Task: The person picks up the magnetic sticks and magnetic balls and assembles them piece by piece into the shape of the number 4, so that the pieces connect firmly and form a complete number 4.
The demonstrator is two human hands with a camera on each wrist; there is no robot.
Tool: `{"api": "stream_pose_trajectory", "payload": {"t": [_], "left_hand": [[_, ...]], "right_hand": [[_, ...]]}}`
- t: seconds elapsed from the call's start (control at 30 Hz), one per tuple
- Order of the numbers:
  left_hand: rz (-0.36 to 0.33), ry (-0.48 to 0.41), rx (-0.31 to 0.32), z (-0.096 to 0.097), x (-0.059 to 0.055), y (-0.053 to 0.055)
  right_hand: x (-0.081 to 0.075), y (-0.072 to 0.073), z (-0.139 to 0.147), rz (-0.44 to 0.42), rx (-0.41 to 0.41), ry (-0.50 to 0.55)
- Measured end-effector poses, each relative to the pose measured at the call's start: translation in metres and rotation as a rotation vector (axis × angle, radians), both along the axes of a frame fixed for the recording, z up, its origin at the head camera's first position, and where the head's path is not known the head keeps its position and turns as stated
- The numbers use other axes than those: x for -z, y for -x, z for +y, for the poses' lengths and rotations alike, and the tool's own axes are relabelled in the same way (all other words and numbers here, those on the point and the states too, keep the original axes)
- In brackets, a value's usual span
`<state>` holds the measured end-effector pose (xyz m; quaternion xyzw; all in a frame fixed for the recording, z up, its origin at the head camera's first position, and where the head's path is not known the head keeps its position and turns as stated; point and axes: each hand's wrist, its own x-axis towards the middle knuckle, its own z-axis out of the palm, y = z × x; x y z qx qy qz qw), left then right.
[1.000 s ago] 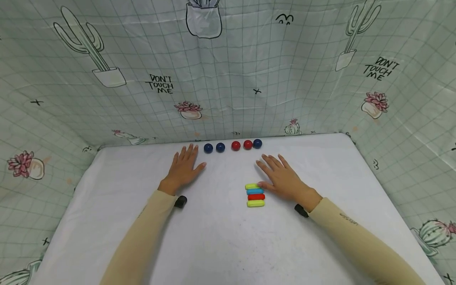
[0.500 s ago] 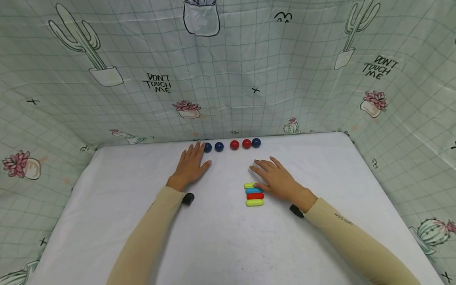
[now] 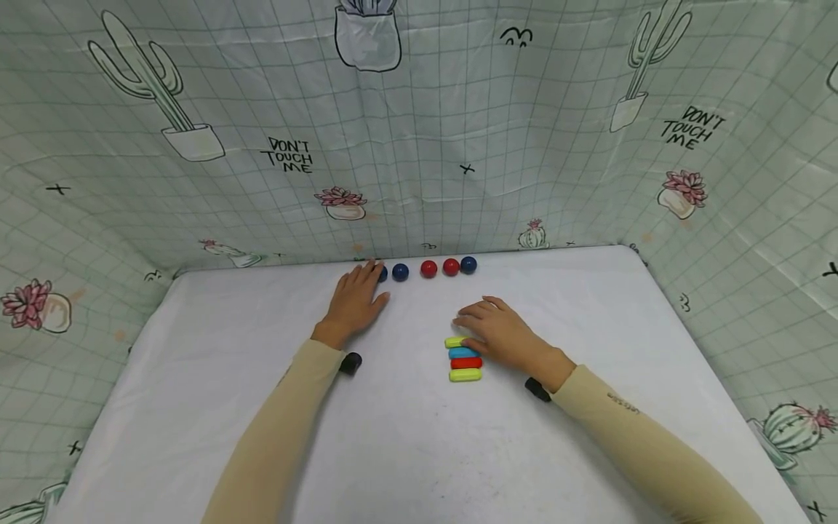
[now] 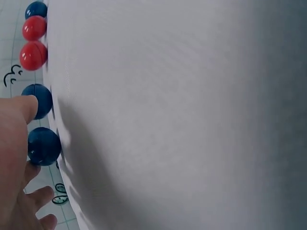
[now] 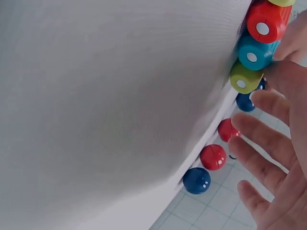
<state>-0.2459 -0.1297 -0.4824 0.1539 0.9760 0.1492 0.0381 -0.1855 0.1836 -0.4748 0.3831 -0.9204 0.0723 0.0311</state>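
Note:
My left hand is at the back of the table, fingers fairly straight, the fingertips overlapping the leftmost blue ball. In the left wrist view that blue ball appears between thumb and fingers. My right hand hovers around the far end of a row of short coloured plastic rods, fingers spread and slightly bent. Its thumb overlaps the far yellow-green rod. Toward me follow a blue rod, a red rod and another yellow-green rod, side by side. Neither hand grips anything.
Along the table's back edge stand another blue ball, two red balls and a further blue ball at the right. A cactus-print cloth rises behind the white table and along both sides.
My left hand has shifted right, its fingers now covering part of the leftmost blue ball. My right hand has moved slightly left and toward me over the rods, its fingers bending more.

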Motion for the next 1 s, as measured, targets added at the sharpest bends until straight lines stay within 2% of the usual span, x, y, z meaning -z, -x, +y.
{"api": "stream_pose_trajectory", "payload": {"t": [0.27, 0.4, 0.77, 1.0], "left_hand": [[0.125, 0.043, 0.025, 0.0019, -0.0027, -0.001], [0.185, 0.057, 0.023, 0.0034, -0.0036, 0.0007], [0.222, 0.07, -0.027, 0.0068, -0.0066, 0.0068], [0.234, 0.054, -0.05, 0.0059, -0.0071, 0.0033]], "right_hand": [[-0.0003, 0.0002, -0.0047, 0.053, -0.06, 0.005], [0.0, 0.0002, -0.0052, 0.048, -0.064, 0.01], [0.0007, 0.0023, -0.0074, 0.041, -0.041, 0.022], [-0.0011, 0.0024, -0.0093, 0.042, -0.022, 0.011]]}}
